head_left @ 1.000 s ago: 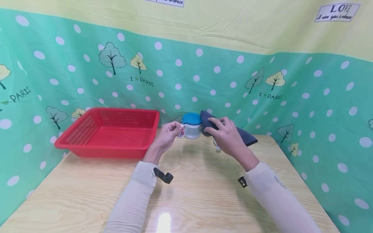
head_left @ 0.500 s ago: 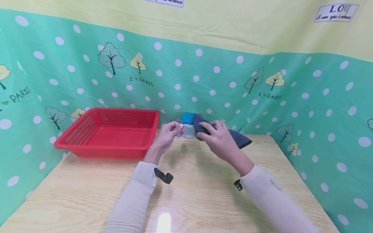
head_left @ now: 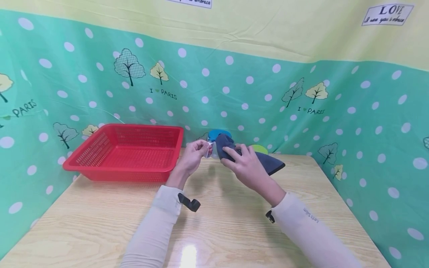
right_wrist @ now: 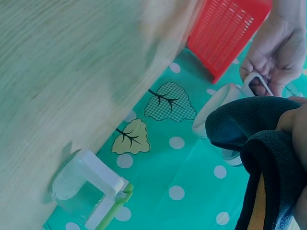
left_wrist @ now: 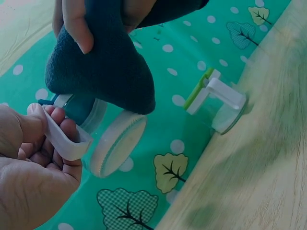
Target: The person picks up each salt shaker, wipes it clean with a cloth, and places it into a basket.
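Observation:
My left hand (head_left: 191, 157) pinches the white handle (left_wrist: 67, 143) of a clear seasoning jar with a blue lid (head_left: 216, 133). The jar is held up off the table, its white base (left_wrist: 120, 144) tilted into sight in the left wrist view. Against the jar's side, my right hand (head_left: 247, 166) holds a folded dark blue cloth (head_left: 272, 162), which hides most of the jar body. An orange-brown patch (right_wrist: 258, 203) shows inside the cloth's fold. Behind the cloth stands a second clear jar (right_wrist: 81, 196) with a green lid (head_left: 259, 149) and white handle (right_wrist: 100, 171).
A red plastic basket (head_left: 117, 169) stands on the left of the wooden table (head_left: 214, 223), near the left hand. A green dotted curtain (head_left: 207, 89) hangs close behind and along the sides of the table.
My right hand and the cloth have moved left over the jar, covering more of its body. The green lid has come into view. My left hand stays in place on the handle.

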`<move>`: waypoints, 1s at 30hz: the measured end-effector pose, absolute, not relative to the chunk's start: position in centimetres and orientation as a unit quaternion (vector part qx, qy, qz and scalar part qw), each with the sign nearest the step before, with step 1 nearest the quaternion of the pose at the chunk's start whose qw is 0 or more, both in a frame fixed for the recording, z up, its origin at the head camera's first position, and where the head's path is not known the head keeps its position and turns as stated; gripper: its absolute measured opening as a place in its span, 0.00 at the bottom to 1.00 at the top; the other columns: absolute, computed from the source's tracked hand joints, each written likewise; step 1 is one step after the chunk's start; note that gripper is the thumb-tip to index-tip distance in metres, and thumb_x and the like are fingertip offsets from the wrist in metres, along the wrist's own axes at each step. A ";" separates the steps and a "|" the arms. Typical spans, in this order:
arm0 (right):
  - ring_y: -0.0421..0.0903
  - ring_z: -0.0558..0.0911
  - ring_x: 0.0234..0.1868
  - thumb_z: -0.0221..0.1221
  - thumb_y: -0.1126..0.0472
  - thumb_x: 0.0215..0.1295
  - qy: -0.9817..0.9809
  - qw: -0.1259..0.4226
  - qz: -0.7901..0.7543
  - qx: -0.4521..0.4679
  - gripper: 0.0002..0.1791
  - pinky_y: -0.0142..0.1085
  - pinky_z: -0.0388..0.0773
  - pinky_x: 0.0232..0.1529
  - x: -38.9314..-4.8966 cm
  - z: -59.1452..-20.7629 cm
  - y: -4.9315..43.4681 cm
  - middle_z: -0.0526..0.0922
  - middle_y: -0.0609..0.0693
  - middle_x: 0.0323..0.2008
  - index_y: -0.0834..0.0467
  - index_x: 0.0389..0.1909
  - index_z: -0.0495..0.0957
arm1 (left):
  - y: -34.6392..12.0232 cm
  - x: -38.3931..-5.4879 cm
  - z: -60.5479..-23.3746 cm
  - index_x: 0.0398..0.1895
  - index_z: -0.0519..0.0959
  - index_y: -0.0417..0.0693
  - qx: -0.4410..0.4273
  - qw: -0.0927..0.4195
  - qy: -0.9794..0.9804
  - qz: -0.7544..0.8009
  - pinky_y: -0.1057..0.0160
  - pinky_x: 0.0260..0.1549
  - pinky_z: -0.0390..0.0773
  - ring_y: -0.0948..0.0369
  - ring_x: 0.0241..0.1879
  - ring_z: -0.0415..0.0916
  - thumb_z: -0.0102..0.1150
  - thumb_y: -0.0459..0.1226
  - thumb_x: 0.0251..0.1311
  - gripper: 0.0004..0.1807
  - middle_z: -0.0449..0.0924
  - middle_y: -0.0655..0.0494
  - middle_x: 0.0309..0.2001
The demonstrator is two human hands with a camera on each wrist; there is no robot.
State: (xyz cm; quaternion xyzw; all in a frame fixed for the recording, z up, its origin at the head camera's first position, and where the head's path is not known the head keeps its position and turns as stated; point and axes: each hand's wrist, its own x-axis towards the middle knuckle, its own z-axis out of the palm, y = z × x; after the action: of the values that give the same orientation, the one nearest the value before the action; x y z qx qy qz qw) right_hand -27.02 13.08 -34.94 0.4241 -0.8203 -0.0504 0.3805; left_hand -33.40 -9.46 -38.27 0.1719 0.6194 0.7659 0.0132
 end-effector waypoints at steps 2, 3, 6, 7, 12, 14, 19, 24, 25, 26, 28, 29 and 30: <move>0.63 0.78 0.51 0.69 0.66 0.63 -0.821 0.380 -0.057 0.423 0.15 0.52 0.78 0.40 -27.0 -35.1 13.1 0.80 0.56 0.61 0.49 0.48 0.87 | -9.4 -33.4 -38.3 0.40 0.76 0.35 0.172 0.013 0.616 0.768 0.67 0.46 0.77 0.59 0.40 0.76 0.50 0.32 0.77 0.08 0.76 0.52 0.37; 0.63 0.78 0.51 0.69 0.66 0.63 -0.821 0.380 -0.061 0.422 0.15 0.52 0.78 0.40 -27.0 -35.1 13.1 0.80 0.56 0.61 0.48 0.48 0.87 | -9.4 -33.4 -38.2 0.40 0.76 0.35 0.172 0.013 0.615 0.769 0.67 0.46 0.77 0.59 0.40 0.76 0.49 0.32 0.77 0.08 0.76 0.52 0.37; 0.63 0.78 0.52 0.70 0.66 0.63 -0.821 0.379 -0.071 0.420 0.16 0.52 0.78 0.40 -27.0 -35.3 13.2 0.80 0.56 0.61 0.48 0.49 0.87 | -9.3 -33.4 -38.2 0.40 0.76 0.35 0.171 0.014 0.613 0.771 0.67 0.45 0.77 0.59 0.40 0.77 0.49 0.31 0.77 0.08 0.76 0.52 0.36; 0.63 0.78 0.51 0.70 0.66 0.62 -0.821 0.379 -0.074 0.420 0.16 0.52 0.78 0.40 -27.0 -35.4 13.2 0.80 0.56 0.61 0.48 0.49 0.87 | -9.3 -33.4 -38.2 0.40 0.76 0.36 0.170 0.013 0.613 0.772 0.67 0.45 0.77 0.60 0.39 0.77 0.49 0.31 0.77 0.08 0.76 0.52 0.36; 0.62 0.78 0.49 0.71 0.66 0.61 -0.817 0.382 -0.091 0.423 0.16 0.53 0.78 0.38 -26.9 -35.8 13.3 0.79 0.56 0.61 0.48 0.49 0.87 | -9.3 -33.3 -38.2 0.39 0.76 0.37 0.163 0.016 0.609 0.776 0.67 0.45 0.77 0.60 0.39 0.76 0.49 0.31 0.77 0.08 0.76 0.53 0.37; 0.61 0.78 0.49 0.71 0.65 0.61 -0.815 0.381 -0.098 0.426 0.16 0.54 0.79 0.39 -26.9 -35.9 13.3 0.79 0.55 0.61 0.48 0.49 0.87 | -9.2 -33.3 -38.2 0.39 0.75 0.36 0.159 0.016 0.605 0.780 0.67 0.46 0.77 0.60 0.39 0.77 0.48 0.31 0.77 0.08 0.76 0.52 0.37; 0.61 0.78 0.49 0.72 0.64 0.60 -0.814 0.370 -0.114 0.434 0.16 0.57 0.80 0.41 -26.8 -36.5 13.4 0.79 0.55 0.62 0.48 0.49 0.87 | -9.2 -33.3 -38.1 0.37 0.75 0.37 0.150 0.017 0.582 0.799 0.67 0.45 0.78 0.61 0.37 0.77 0.47 0.30 0.77 0.09 0.75 0.52 0.36; 0.61 0.78 0.52 0.71 0.62 0.62 -0.815 0.354 -0.130 0.439 0.15 0.58 0.80 0.46 -26.6 -37.1 13.4 0.79 0.54 0.62 0.47 0.49 0.87 | -9.0 -33.3 -37.9 0.35 0.74 0.38 0.158 0.017 0.567 0.808 0.67 0.43 0.78 0.60 0.36 0.76 0.46 0.30 0.78 0.10 0.75 0.51 0.35; 0.61 0.78 0.53 0.71 0.62 0.62 -0.817 0.350 -0.133 0.439 0.15 0.58 0.79 0.47 -26.6 -37.1 13.5 0.79 0.53 0.62 0.47 0.49 0.87 | -9.1 -33.3 -37.9 0.35 0.74 0.39 0.160 0.018 0.566 0.809 0.67 0.43 0.78 0.60 0.36 0.75 0.47 0.31 0.78 0.10 0.75 0.51 0.35; 0.62 0.78 0.53 0.71 0.62 0.63 -0.818 0.347 -0.136 0.438 0.14 0.58 0.79 0.48 -26.6 -37.1 13.5 0.79 0.53 0.62 0.46 0.49 0.87 | -9.0 -33.3 -37.9 0.35 0.74 0.39 0.161 0.018 0.564 0.810 0.67 0.43 0.78 0.60 0.36 0.75 0.47 0.31 0.78 0.10 0.75 0.51 0.36; 0.62 0.78 0.54 0.70 0.62 0.63 -0.821 0.340 -0.141 0.436 0.15 0.59 0.79 0.48 -26.5 -37.2 13.5 0.79 0.53 0.62 0.46 0.50 0.87 | -9.0 -33.3 -37.8 0.35 0.73 0.39 0.163 0.020 0.566 0.808 0.66 0.44 0.78 0.60 0.37 0.75 0.47 0.31 0.78 0.10 0.74 0.51 0.36; 0.62 0.78 0.54 0.70 0.63 0.64 -0.822 0.337 -0.145 0.435 0.15 0.59 0.79 0.48 -26.5 -37.2 13.5 0.79 0.52 0.62 0.45 0.50 0.87 | -9.1 -33.3 -37.8 0.36 0.74 0.39 0.162 0.021 0.566 0.808 0.66 0.45 0.78 0.60 0.37 0.75 0.47 0.32 0.78 0.10 0.74 0.51 0.36; 0.61 0.78 0.54 0.70 0.63 0.64 -0.823 0.335 -0.147 0.435 0.15 0.59 0.79 0.48 -26.5 -37.2 13.5 0.79 0.52 0.62 0.45 0.50 0.87 | -9.1 -33.3 -37.8 0.36 0.74 0.40 0.161 0.022 0.567 0.808 0.66 0.45 0.78 0.59 0.38 0.75 0.47 0.32 0.78 0.09 0.75 0.51 0.37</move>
State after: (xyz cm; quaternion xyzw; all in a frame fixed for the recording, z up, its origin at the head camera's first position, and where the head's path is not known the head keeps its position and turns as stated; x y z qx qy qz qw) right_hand -26.47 13.51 -37.20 0.4352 -0.8226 -0.1472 0.3349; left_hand -33.35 -9.06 -37.82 0.1605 0.5667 0.8078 0.0217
